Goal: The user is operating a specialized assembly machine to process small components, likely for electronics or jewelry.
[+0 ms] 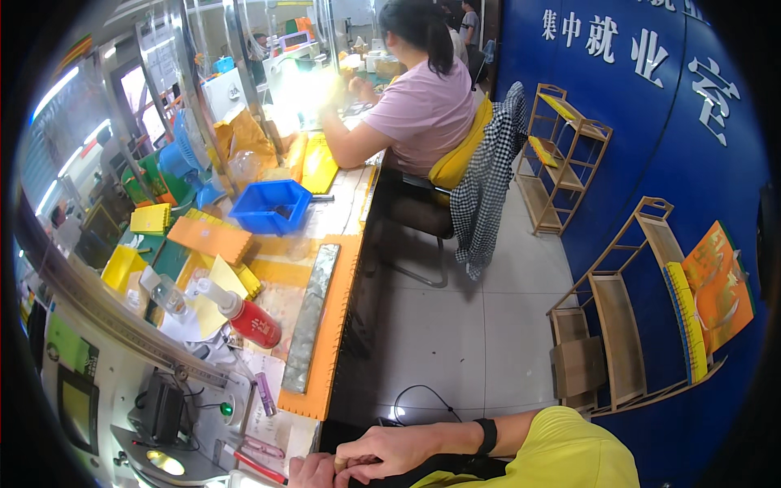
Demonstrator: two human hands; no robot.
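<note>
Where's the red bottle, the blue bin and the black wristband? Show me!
Red bottle (255,323): head view, on its red body.
Blue bin (255,222): head view, on its outer wall.
Black wristband (487,437): head view, on the band's middle.

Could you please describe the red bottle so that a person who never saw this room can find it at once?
On the left runs a long bench; on its near part lies an orange mat bearing a long grey strip. The red bottle is just left of that strip. Its red body under a white top sets it apart from the clear bottle further left.
</note>
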